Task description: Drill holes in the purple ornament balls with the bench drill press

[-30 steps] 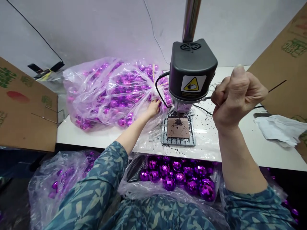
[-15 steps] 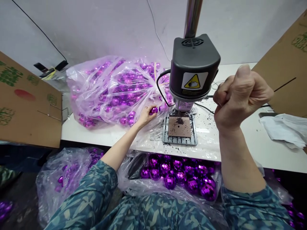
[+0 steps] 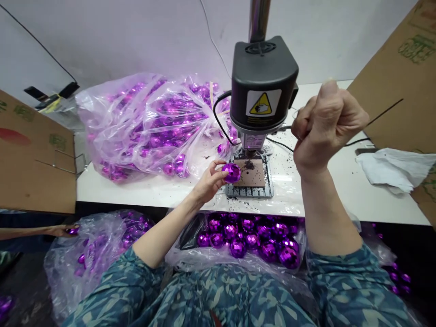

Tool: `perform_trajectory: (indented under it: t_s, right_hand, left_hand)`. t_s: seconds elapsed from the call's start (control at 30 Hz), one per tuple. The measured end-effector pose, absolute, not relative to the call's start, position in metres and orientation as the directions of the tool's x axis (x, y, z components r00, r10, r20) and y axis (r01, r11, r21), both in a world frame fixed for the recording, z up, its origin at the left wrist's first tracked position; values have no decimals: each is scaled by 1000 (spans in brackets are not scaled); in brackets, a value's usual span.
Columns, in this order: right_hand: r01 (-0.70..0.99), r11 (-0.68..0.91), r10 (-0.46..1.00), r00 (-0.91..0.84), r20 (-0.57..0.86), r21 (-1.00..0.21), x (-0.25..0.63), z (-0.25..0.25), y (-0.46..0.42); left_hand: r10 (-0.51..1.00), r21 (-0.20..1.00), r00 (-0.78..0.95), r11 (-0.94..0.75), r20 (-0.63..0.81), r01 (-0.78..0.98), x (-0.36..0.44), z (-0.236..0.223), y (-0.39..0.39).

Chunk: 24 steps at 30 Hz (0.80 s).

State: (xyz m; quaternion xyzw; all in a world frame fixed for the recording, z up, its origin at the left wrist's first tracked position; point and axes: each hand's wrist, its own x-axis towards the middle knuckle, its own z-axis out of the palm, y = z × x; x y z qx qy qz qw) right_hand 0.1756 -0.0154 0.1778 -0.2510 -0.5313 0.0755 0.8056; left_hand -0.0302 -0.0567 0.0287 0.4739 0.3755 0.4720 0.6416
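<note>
My left hand point(image 3: 208, 182) pinches a purple faceted ball point(image 3: 232, 173) between thumb and fingers, a small dark spot showing on its upward face. In my view the ball overlaps the left edge of the brown board point(image 3: 257, 180) on the slotted metal base point(image 3: 270, 184) of the drill press point(image 3: 264, 84); I cannot tell whether it touches. My right hand point(image 3: 329, 129) is raised to the right of the motor housing, well apart from my left, closed in a fist. A lever point(image 3: 286, 127) runs from the machine toward it, but I cannot see what the fist encloses.

Dark shavings point(image 3: 249, 165) lie on the board, below the chuck, and specks dot the white table point(image 3: 119, 193) around it. To the left of the machine I see a large gathered plastic bag point(image 3: 136, 109) of purple balls. Below the table edge in front of me, more balls point(image 3: 252, 240) sit in an open plastic liner point(image 3: 204, 260). At far left, a co-worker's hand point(image 3: 61, 231) holds a small purple piece point(image 3: 72, 231) beside another plastic bag point(image 3: 64, 261). A crumpled white cloth point(image 3: 391, 170) lies at right, near a cardboard box point(image 3: 388, 113).
</note>
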Motion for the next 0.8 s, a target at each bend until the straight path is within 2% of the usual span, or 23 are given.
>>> perform_trajectory:
  t_s: [0.1,0.17,0.23,0.33,0.43,0.6,0.8]
  right_hand:
    - [310,797,365,435,823,-518,174,175,-16]
    - [306,811,369,392,842,-498,174,172,-16]
    - [301,813,388,359,849,-499,175,171,-16]
    - [345,767,429,353,832,-541,176,170,-19]
    - [315,776,442,345,828,-546,176,172,-23]
    - [153,865,397,370,840,-477,175,173,-23]
    - [327,755,465,343,816,-568,176,172,-24]
  left_hand:
    - [909,969,412,157,-66,-189,2,16,-93]
    - [914,984,404,112,-48,-137,17,7,-105]
    - [967,990,254,40,-5,-133,24,0,-103]
    - [989,986,-85,-129,120,-110,18,-7,-79]
    - [959,979,-215,-197,183,-49,3,-8,-49]
    - [987,991,-91,-131,130,-9,-1,-10,-23]
    - [987,988,40,-156,156,1,16,-16,-23]
